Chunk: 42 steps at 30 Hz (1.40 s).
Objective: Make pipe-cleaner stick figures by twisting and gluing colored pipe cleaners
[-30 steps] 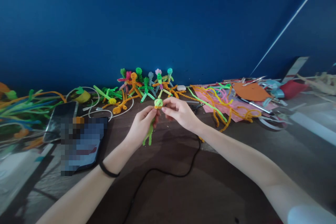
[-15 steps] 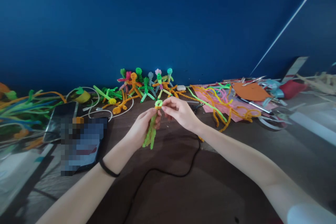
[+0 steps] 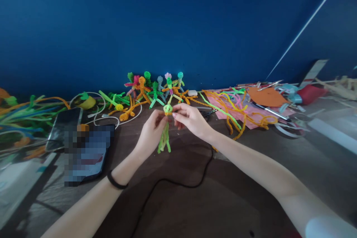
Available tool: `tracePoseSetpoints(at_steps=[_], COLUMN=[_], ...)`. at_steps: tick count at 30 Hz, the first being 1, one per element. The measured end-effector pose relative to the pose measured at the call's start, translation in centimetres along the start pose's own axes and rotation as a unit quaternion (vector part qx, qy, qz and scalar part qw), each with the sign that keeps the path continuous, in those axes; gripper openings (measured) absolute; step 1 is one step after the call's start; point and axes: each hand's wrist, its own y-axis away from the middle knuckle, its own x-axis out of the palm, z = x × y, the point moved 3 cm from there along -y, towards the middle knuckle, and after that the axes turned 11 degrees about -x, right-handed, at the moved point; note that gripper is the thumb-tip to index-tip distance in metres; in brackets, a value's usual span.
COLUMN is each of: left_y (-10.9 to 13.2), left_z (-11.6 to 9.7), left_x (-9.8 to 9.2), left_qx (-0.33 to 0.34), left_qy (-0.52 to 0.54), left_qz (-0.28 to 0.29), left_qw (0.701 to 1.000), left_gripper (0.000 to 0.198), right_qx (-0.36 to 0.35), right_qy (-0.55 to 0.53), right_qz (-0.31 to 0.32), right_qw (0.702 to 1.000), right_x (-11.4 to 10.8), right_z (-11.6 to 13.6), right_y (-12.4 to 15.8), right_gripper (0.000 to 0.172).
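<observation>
A light-green pipe-cleaner figure (image 3: 165,137) hangs over the dark table, held up between both hands. Its coiled head (image 3: 167,108) points upward, and an orange-yellow band (image 3: 168,113) circles it just below. My left hand (image 3: 153,130) is closed on the figure from the left, thumb and fingers pinched near the band. From the right, my right hand (image 3: 189,119) pinches at the same band with thumb and forefinger. The loose green strands dangle below my fingers. Parts of the band are hidden by the fingertips.
Several finished pipe-cleaner figures (image 3: 155,93) stand against the blue wall. Loose orange pipe cleaners (image 3: 228,119) lie over pink sheets at right, near an orange sheet (image 3: 266,97). A tablet (image 3: 95,156) and phone (image 3: 64,126) rest at left. A black cable (image 3: 178,184) crosses the table.
The green figure has turned more upright, its strands swinging slightly right. My left hand has shifted, its fingers now higher near the band. My right hand stays almost in place.
</observation>
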Motion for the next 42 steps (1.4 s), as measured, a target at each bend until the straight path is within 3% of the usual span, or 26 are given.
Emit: tracePoseSetpoints(at_steps=[4,8,14,20,25,33,42], left_y=[-0.13,-0.16,-0.26,-0.37,-0.26,-0.44,-0.47], left_z=[-0.17,-0.18,-0.73,-0.72,-0.85,-0.61,-0.30], left_x=[-0.28,-0.41,-0.85,-1.02,-0.91,-0.71,-0.61], left_qx=[0.025,0.017,0.039,0.035,0.007,-0.050,-0.095], left_qy=[0.020,0.071,0.001,0.002,0.038,0.135,0.217], left_qz=[-0.027,-0.013,0.000,-0.009,-0.025,0.041,0.061], left_qw=[0.999,0.997,0.999,0.999,0.999,0.989,0.970], left_gripper=[0.010,0.026,0.018,0.012,0.007,0.019,0.023], right_qx=[-0.010,-0.006,-0.016,-0.024,-0.026,-0.022,-0.029], right_qy=[0.000,0.008,0.024,0.037,0.031,0.016,0.042], right_qz=[0.010,0.007,0.011,0.013,0.016,0.010,0.001], right_qw=[1.000,1.000,1.000,0.999,0.999,1.000,0.999], right_x=[0.09,0.21,0.15,0.21,0.37,0.38,0.17], right_z=[0.07,0.06,0.21,0.23,0.24,0.61,0.71], right_y=[0.01,0.06,0.13,0.34,0.38,0.38,0.31], right_gripper=[0.012,0.009,0.009,0.009,0.008,0.008,0.011])
